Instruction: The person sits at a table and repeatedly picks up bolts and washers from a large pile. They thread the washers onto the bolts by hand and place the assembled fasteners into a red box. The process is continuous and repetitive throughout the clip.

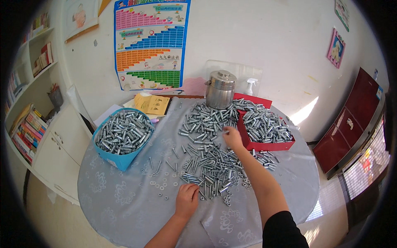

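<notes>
Head view of a round table [124, 206] under a pale grey patterned cloth. The left hand [187, 200] lies knuckles up on the cloth, fingers curled under toward the near edge of the loose pile of metal bolts [211, 163]; whether the fingertips pinch anything cannot be told, since the back of the hand hides them. Just left of this hand, small washers [159, 182] lie scattered singly over the cloth. The right hand [233, 137] reaches farther out over the pile, fingers bent together at its far side, close to the near left corner of the red box [269, 145]; a grip on a bolt cannot be confirmed at this size. The right forearm crosses the pile's right edge, with a black sleeve [283, 231] at the lower margin.

The bolts spread from the table's centre back toward a steel canister [220, 89] with a lid. The red box, right of the pile, is heaped with the same bolts, as is a blue container [120, 159] at the left. A yellow booklet [152, 104] lies behind the blue container. A coloured chart [151, 43] hangs on the wall; bookshelves [29, 103] stand at far left.
</notes>
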Demonstrator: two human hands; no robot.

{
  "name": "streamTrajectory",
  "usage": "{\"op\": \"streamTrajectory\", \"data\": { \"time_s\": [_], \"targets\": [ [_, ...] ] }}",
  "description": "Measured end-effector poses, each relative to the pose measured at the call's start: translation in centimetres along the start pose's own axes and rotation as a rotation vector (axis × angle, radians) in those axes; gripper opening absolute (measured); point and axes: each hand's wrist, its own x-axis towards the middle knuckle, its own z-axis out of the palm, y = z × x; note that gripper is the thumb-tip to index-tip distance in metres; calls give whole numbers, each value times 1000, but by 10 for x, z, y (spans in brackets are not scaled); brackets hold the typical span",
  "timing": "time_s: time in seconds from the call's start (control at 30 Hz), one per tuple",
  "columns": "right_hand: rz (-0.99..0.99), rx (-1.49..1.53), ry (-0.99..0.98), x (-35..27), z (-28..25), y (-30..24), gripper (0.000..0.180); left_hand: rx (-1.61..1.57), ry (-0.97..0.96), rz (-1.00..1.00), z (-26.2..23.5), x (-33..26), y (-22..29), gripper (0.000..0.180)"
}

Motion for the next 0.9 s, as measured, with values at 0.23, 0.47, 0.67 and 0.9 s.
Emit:
{"op": "streamTrajectory", "data": {
  "time_s": [0.23, 0.47, 0.67, 0.9],
  "targets": [
    [-152, -159, -169, -56, 37, -29, 36, 1, 1, -22, -2, 0, 3, 10],
    [-298, -106, -258, -82, 23, -63, 18, 11, 5, -3, -2, 0, 0, 11],
    [-456, -23, -348, -104, -5, -77, 18, 3, 9, -4, -2, 1, 1, 11],
    [109, 262, -705, -70, -22, -90, 31, 0, 10, -14, -2, 0, 0, 11]
  ]
}}
